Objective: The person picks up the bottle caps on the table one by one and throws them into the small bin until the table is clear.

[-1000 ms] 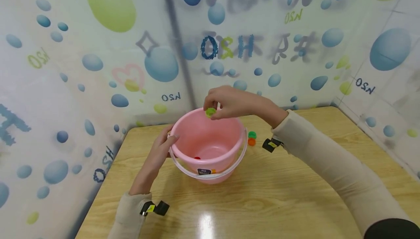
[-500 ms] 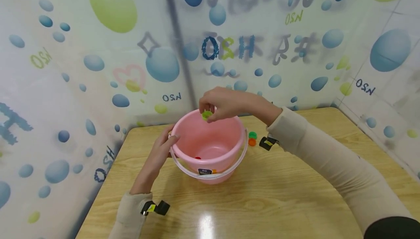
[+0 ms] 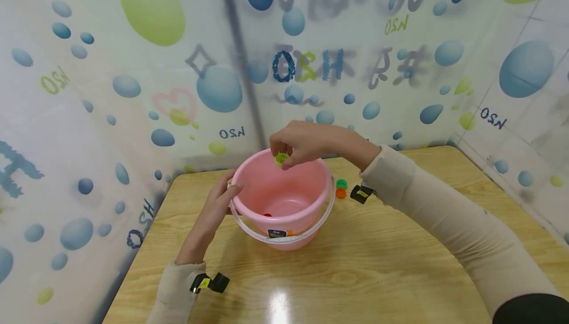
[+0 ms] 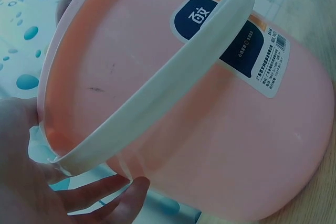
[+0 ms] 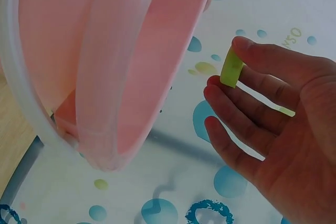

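Note:
A pink bucket (image 3: 266, 181) stands on the wooden table. My left hand (image 3: 218, 198) grips its rim on the left, thumb over the edge and fingers outside, beside one end of the white handle (image 4: 157, 93). Above the bucket's far rim, my right hand (image 3: 306, 139) pinches a small yellow-green bottle cap (image 3: 282, 159) between thumb and fingers. In the right wrist view that cap (image 5: 231, 69) shows edge-on, clear of the bucket wall. Just inside the near rim, part of a small red object (image 3: 267, 215) is visible; the rim hides the rest.
On the table right of the bucket, a green cap (image 3: 341, 184) and an orange cap (image 3: 341, 193) lie side by side. The handle hangs across the bucket's near side. A bubble-patterned curtain (image 3: 186, 67) encloses the table behind and at the sides.
My right hand has shifted slightly left and down with the yellow-green cap, mostly in the first half second. The left hand and bucket stay put.

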Motion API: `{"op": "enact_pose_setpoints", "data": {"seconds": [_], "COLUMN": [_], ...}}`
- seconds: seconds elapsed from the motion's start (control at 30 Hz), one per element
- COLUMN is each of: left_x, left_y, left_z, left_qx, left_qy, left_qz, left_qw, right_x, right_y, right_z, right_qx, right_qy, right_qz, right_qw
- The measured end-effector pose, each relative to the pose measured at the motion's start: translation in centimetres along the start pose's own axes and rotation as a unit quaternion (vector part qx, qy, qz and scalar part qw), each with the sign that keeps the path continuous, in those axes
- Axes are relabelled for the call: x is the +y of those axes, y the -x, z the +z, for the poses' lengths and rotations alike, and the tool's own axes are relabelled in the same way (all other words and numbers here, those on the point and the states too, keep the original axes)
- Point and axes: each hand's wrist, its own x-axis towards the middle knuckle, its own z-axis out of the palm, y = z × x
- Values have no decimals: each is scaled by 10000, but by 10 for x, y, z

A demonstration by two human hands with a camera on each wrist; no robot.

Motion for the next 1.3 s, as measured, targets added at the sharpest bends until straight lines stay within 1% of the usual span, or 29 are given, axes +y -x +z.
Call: {"op": "enact_pose_setpoints", "data": {"seconds": [0.37, 0.57, 0.83, 1.13, 1.3], "left_x": [1, 0, 1, 1, 1], "left_y": [1, 1, 1, 1, 1], "left_z": [0, 0, 0, 0, 0], "left_qx": [23, -4, -3, 10, 8], "left_qy": [9, 9, -16, -28, 5], "left_qz": [-47, 12, 14, -50, -51], "left_qw": [10000, 10000, 10000, 10000, 10000], "right_x": [0, 0, 1, 5, 7], "right_y": [0, 0, -1, 2, 4], "right_z": [1, -2, -1, -1, -1], "right_qx": [3, 177, 135, 337, 306], "right_qy": [-80, 26, 175, 295, 358], "right_qz": [-57, -54, 15, -59, -14], "right_qw": [10000, 9998, 9998, 9990, 9989]}}
